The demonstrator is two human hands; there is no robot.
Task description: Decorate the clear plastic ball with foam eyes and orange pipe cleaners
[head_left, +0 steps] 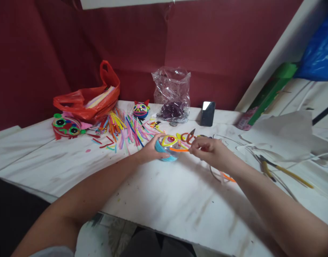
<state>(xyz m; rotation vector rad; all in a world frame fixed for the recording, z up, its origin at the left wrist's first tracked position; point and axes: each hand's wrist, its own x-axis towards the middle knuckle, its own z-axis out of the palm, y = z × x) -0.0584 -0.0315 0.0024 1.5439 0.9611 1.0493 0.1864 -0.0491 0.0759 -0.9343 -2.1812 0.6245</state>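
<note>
My left hand [154,148] is wrapped round the left side of a clear ball [175,154]. Light-blue pipe cleaner strips cover the ball's lower left, and a yellow-rimmed eye with a pink centre sits on its upper face. An orange pipe cleaner [180,150] lies across the ball's front, its right end pinched in my right hand [206,148]. Just behind this hand are brown-orange loops [185,137], partly hidden, perhaps scissor handles. Below the right wrist, another orange strip [228,177] rests on the table.
Bundles of coloured pipe cleaners [131,132] spread left of the ball. Behind them stand a red plastic bag [83,103] and two decorated figures [66,126] [141,110]. A clear bag [171,96] and a phone [207,114] are at the back; yellow-handled pliers [287,171] lie right.
</note>
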